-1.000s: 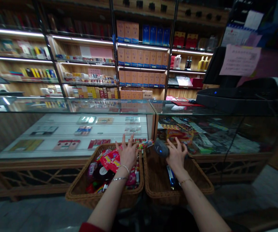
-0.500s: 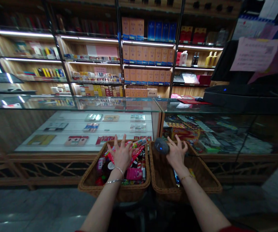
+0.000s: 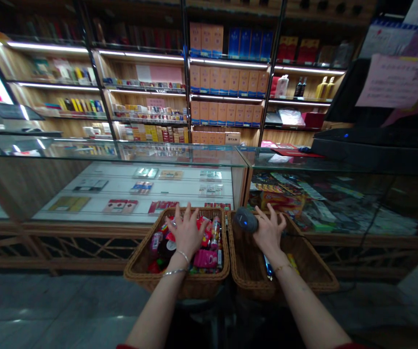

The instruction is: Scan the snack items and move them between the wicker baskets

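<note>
My left hand point(image 3: 188, 235), fingers spread, is over the left wicker basket point(image 3: 136, 264), which is filled with brightly wrapped snacks. Beside its fingers lies a clear tube of colourful candies point(image 3: 215, 232). A bright pink pack point(image 3: 206, 259) sits below the tube, and a purple-labelled container point(image 3: 155, 242) is at the basket's left. Over the right wicker basket point(image 3: 238, 281), my right hand point(image 3: 270, 235) grips a dark grey barcode scanner point(image 3: 246, 219) with a blue light; its handle is hidden under the hand. A blue wrapped stick point(image 3: 268, 267) and a yellow item point(image 3: 293, 264) lie in that basket.
A glass display counter point(image 3: 216, 157) stands just beyond the baskets, with flat packs inside. A monitor point(image 3: 350, 92) with paper taped on rises at the right. The scanner's cable point(image 3: 296, 235) runs rightward. Lit shelves of boxes point(image 3: 226, 114) line the back.
The candy tube, slanted across the basket's top before, now lies lengthwise at its right side. The red wrapper under my left hand has settled lower. The view has shifted slightly left.
</note>
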A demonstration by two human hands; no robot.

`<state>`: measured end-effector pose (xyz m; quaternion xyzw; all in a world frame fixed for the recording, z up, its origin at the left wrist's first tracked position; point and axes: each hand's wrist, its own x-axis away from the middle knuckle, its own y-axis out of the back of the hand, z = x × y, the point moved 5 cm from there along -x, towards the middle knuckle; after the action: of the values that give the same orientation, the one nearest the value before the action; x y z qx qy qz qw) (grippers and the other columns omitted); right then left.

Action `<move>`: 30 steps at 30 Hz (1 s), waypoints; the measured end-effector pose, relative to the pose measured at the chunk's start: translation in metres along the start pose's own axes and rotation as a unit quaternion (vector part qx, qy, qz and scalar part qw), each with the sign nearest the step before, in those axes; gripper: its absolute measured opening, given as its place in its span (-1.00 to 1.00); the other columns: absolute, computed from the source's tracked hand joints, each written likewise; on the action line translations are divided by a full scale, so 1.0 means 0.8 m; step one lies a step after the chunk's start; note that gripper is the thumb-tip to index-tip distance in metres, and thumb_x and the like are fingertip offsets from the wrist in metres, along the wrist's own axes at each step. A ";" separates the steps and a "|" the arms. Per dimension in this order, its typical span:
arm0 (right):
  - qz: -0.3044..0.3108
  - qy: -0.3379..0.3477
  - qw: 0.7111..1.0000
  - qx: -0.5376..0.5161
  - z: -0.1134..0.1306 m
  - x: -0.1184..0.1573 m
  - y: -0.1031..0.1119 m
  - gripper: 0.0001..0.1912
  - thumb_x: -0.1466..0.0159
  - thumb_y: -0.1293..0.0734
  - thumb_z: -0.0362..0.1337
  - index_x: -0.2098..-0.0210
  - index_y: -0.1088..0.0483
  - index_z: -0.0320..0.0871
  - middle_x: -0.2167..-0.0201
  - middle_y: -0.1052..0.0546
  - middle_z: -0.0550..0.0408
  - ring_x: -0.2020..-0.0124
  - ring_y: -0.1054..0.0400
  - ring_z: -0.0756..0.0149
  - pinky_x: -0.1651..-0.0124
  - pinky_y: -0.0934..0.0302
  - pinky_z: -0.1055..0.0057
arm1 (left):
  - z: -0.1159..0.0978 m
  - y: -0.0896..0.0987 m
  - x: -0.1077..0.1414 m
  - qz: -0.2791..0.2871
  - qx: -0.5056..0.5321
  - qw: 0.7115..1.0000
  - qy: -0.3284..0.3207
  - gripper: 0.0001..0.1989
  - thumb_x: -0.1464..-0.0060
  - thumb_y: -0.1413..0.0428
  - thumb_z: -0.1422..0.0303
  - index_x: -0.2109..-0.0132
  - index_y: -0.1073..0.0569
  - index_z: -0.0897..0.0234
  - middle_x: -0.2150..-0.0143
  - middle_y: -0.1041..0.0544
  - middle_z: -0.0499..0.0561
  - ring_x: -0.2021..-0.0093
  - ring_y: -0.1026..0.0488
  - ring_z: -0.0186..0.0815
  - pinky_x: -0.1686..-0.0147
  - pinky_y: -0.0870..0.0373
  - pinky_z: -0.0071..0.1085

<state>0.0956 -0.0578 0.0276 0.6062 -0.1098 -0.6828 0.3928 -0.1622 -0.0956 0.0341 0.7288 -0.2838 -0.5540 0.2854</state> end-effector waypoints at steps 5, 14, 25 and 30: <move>-0.005 -0.002 1.000 0.017 -0.008 0.001 0.003 -0.72 -0.11 -0.21 -0.44 0.29 -0.51 -0.08 -0.10 -0.53 0.10 -0.33 -0.03 0.01 -0.25 0.26 -0.10 | 0.003 0.003 -0.003 -0.006 0.001 1.000 0.017 -0.51 -0.21 0.02 0.06 -0.18 -0.45 0.14 -0.40 -0.23 0.13 -0.45 0.13 0.14 -0.30 0.28 0.38; -0.006 0.005 1.000 0.019 -0.022 0.003 0.004 -0.72 -0.09 -0.22 -0.43 0.30 -0.51 -0.08 -0.10 -0.53 0.09 -0.34 -0.01 0.04 -0.26 0.31 -0.08 | -0.017 0.002 -0.003 0.004 -0.007 1.000 0.007 -0.49 -0.20 0.00 0.06 -0.20 -0.43 0.18 -0.40 -0.21 0.18 -0.45 0.13 0.18 -0.29 0.27 0.40; -0.005 -0.011 0.999 0.040 -0.079 0.002 0.010 -0.71 -0.10 -0.23 -0.40 0.24 -0.50 -0.08 -0.11 -0.53 0.10 -0.34 0.02 0.06 -0.24 0.30 -0.07 | -0.085 -0.020 -0.015 0.033 -0.001 0.998 -0.046 -0.44 -0.19 -0.01 0.07 -0.24 -0.38 0.24 -0.40 -0.21 0.18 -0.46 0.14 0.15 -0.33 0.21 0.32; -0.009 -0.026 0.997 0.068 -0.114 0.005 0.012 -0.73 -0.12 -0.24 -0.38 0.25 -0.50 -0.07 -0.10 -0.53 0.13 -0.34 0.00 0.07 -0.25 0.30 -0.07 | -0.126 -0.038 -0.015 0.066 0.005 0.995 -0.079 -0.40 -0.19 -0.01 0.06 -0.28 -0.32 0.25 -0.43 -0.16 0.16 -0.45 0.12 0.15 -0.34 0.17 0.30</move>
<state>0.1829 -0.0369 0.0085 0.6144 -0.1607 -0.6930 0.3413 -0.0641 -0.0558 0.0426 0.6635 -0.3558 -0.5884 0.2949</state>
